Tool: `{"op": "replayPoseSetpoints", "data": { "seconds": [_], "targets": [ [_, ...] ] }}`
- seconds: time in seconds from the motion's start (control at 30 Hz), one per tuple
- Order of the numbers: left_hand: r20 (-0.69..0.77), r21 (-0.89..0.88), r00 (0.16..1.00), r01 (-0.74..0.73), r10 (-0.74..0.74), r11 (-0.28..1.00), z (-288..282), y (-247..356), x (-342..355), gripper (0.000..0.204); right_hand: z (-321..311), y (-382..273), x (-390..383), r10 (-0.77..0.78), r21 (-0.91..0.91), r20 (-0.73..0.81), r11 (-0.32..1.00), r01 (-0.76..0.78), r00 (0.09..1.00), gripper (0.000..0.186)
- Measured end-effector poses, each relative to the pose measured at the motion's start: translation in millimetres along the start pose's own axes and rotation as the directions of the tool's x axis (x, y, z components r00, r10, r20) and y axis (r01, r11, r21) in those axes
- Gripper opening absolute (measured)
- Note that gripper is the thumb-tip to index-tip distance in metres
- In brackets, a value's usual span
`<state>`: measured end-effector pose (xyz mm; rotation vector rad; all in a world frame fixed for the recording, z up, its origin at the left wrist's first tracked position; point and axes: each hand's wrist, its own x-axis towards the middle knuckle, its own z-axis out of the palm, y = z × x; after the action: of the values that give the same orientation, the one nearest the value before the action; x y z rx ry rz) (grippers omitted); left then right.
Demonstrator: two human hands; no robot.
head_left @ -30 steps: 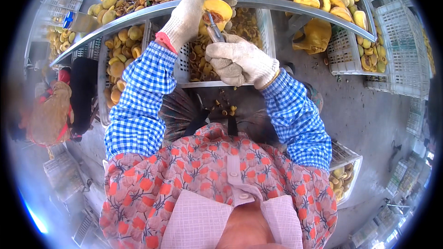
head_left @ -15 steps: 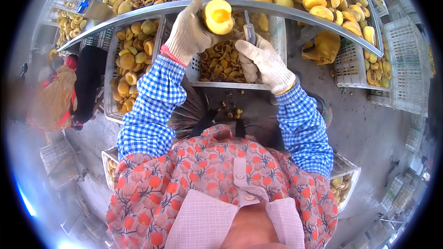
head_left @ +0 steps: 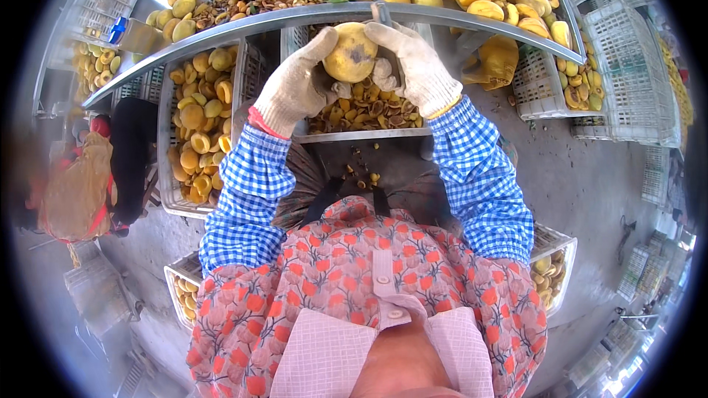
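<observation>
Head view: both gloved hands' fingers (head_left: pixel 313 66) clasp a yellow fruit (head_left: pixel 351 53) above a crate (head_left: pixel 354 135) of fruit scraps.

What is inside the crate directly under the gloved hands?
The crate holds fruit pits and scraps. The hands and held fruit cover its far part.

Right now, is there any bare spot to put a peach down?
Bare grey floor lies to the right, between the blue checked sleeve and the white crates. The table above is heaped with fruit, and the pit crate and the crate of halves are full.
</observation>
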<state>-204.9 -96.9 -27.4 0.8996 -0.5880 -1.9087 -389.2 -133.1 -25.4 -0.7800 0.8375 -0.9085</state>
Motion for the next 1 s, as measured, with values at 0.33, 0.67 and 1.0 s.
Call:
{"op": "replayPoseSetpoints", "data": {
  "seconds": [0.33, 0.67, 1.0],
  "targets": [
    [-0.136, -0.254, 0.987, -0.117, 0.084, 0.960, -9.4, 4.5, -17.0, 0.041, -7.2, 5.0, -35.8, -0.489, -0.850, 0.516, -0.187, 0.493, 0.703, 0.026],
    [-0.184, -0.126, 0.975, -0.151, 0.127, 0.980, -11.2, 5.4, -37.9, 0.041, -0.1, 9.4, -27.9, -0.415, -0.800, 0.597, -0.372, 0.471, 0.686, 0.020],
    [-0.399, -0.119, 0.904, -0.217, 0.153, 0.969, -14.0, -13.9, -38.9, 0.042, 11.5, 45.6, -24.2, -0.449, -0.834, 0.427, -0.530, 0.150, 0.785, 0.013]
  ]
}}
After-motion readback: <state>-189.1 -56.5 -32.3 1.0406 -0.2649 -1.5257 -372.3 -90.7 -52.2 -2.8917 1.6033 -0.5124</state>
